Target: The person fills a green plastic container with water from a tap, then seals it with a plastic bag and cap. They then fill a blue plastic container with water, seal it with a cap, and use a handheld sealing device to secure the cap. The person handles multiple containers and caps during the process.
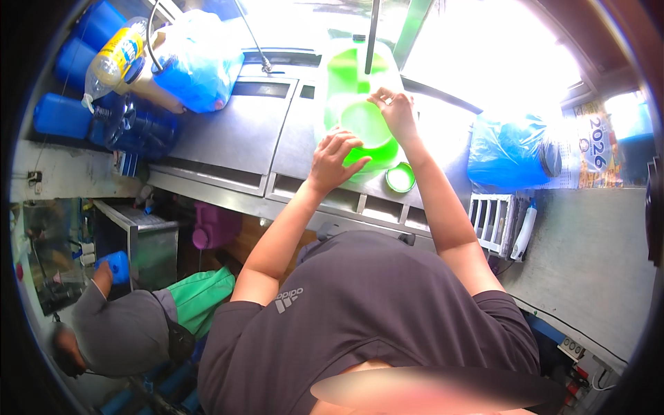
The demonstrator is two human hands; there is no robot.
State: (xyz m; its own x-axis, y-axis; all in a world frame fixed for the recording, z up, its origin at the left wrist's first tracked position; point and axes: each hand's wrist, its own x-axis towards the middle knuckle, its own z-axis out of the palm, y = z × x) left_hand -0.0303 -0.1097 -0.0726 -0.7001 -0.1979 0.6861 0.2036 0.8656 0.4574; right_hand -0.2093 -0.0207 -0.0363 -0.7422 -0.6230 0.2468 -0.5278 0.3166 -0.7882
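Jug (349, 98) of glossy green plastic, round-mouthed, on smooth steel counter (294, 155); I see the left hand (337, 155) loosely spread at its rim, the right hand (395, 114) pinched, its hold unclear.

A yellow-labelled clear bottle (116, 57) is near blue jugs (62, 115) at left, with a purple container (216, 225) lower down and a plastic-covered blue container (508, 158) at right.

Likely water-refilling shop: blue jugs (62, 116), steel counter (225, 135).
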